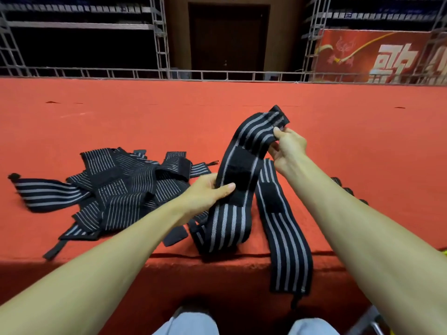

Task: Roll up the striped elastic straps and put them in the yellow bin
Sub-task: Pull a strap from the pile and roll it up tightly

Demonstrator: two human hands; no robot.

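**A:** Which strap is being worked on, and where is it?

**B:** It's the black elastic strap with grey stripes point(244, 141), standing up at centre right of the frame. The right hand point(287, 151) pinches its upper end between thumb and fingers. The left hand point(208, 192) grips it lower down, thumb across a black fastening patch point(242, 175). Its lower end rests on the red carpeted platform point(217, 97).

**A:** Which way does it run?

**B:** From the right hand's pinch at upper right, down and leftward to the platform's near edge. The right hand has the free end, so I'd judge the roll starts there and turns down toward the left hand.

**A:** And the others?

**B:** A second striped strap point(285, 240) lies just right of it, hanging over the edge. A heap of striped straps point(116, 187) sits at middle left. The yellow bin isn't plainly in view.
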